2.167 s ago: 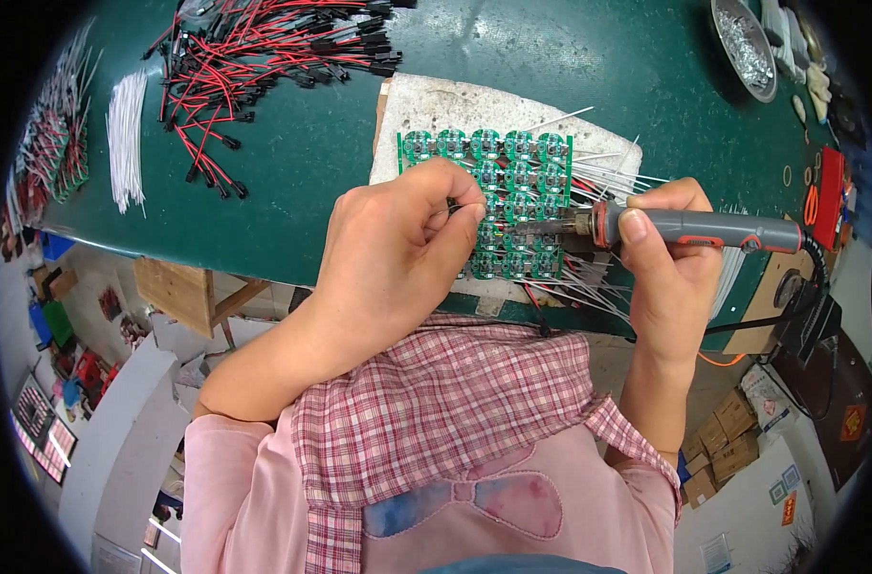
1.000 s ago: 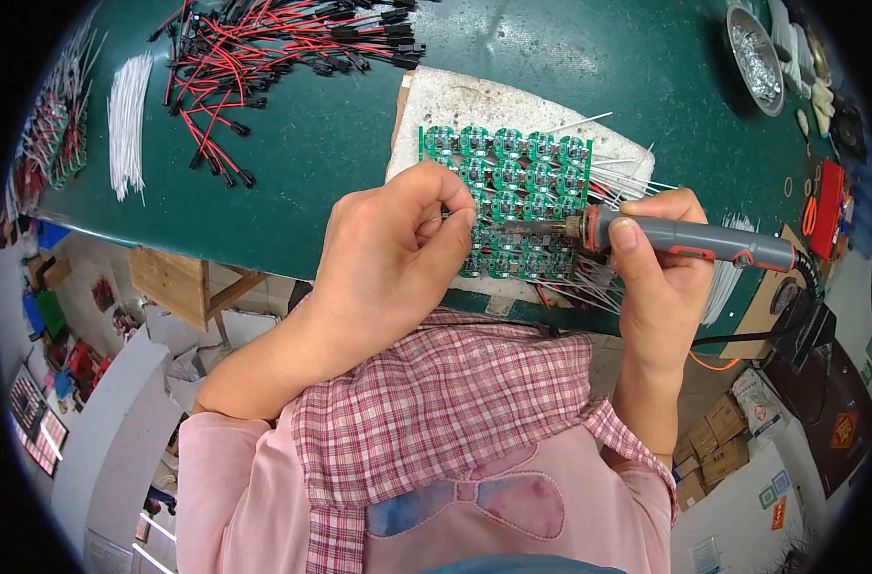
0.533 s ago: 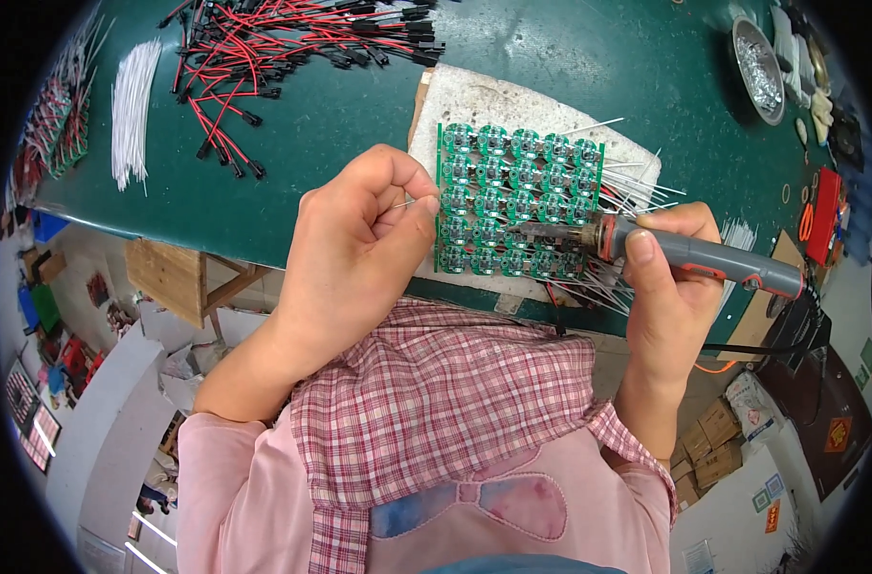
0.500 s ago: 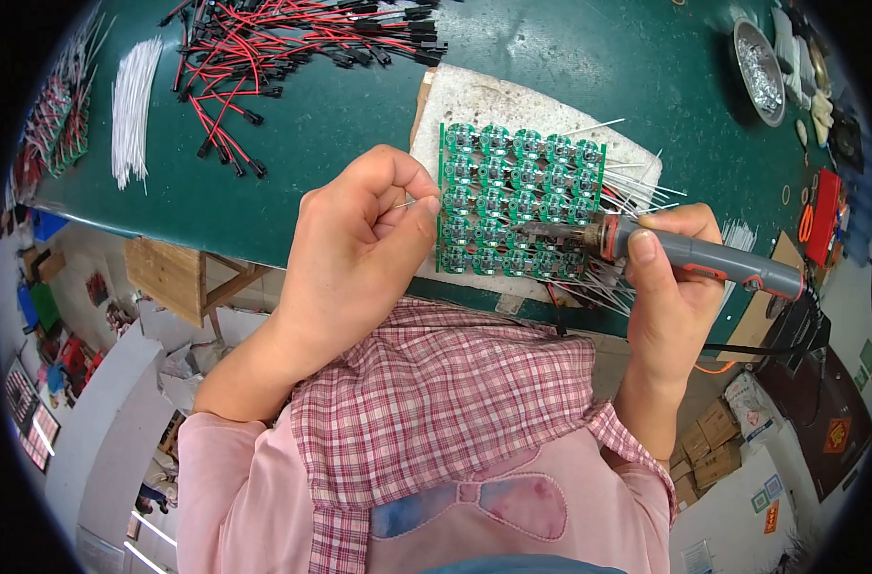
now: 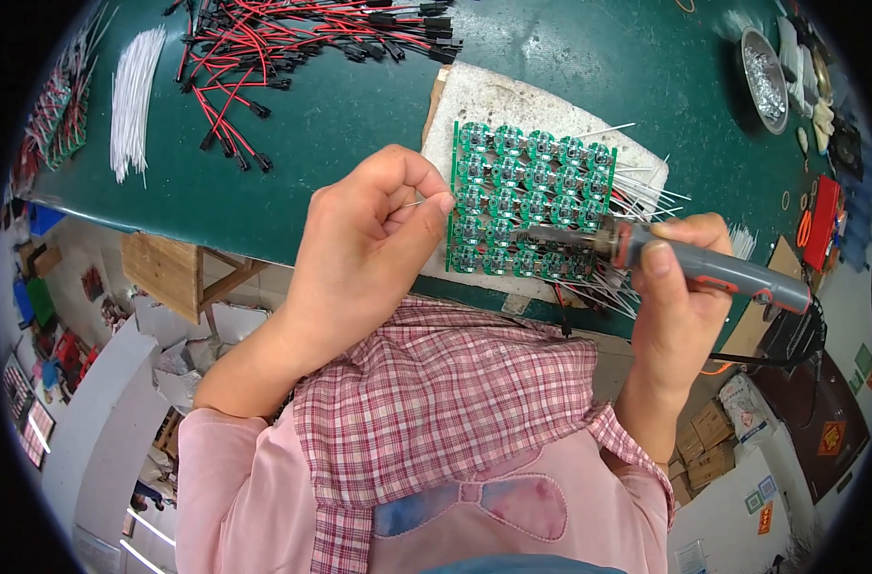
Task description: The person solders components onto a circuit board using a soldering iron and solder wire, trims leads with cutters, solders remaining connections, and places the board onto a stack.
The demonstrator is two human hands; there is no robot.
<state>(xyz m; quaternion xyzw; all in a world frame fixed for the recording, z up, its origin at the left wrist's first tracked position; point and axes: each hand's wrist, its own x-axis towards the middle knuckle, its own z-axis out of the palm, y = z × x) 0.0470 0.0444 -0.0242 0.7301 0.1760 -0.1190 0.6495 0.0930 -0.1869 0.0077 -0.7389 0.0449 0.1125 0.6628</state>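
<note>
A green workbench (image 5: 292,191) spans the upper frame, its near edge bending from the left side to just below centre and passing under both forearms. A wide stretch of green top gives room between the upper left and the left hand, and another in the upper right. One tangle of red-and-black connector leads (image 5: 249,36), too many to count, lies at the top left of centre. One pale foam pad (image 5: 493,91) sits at centre, its upper margin showing. On it, in the middle of the frame, lies one green circuit-board panel (image 5: 538,175) of twenty-five rounded units, five rows of five. The left hand (image 5: 369,225), left of the panel, has thumb and forefinger pressed together. The right hand (image 5: 680,297), right of the panel, wraps the handle of one grey-and-orange soldering iron (image 5: 737,277); its tip reaches over the fourth row, contact unclear. One bundle of white wires (image 5: 134,105) lies at upper left. One metal dish (image 5: 766,81) stands at upper right, above one red case (image 5: 819,225). Smallest is one thin strand (image 5: 413,203), pinched in the left fingers beside the panel's left edge.
</note>
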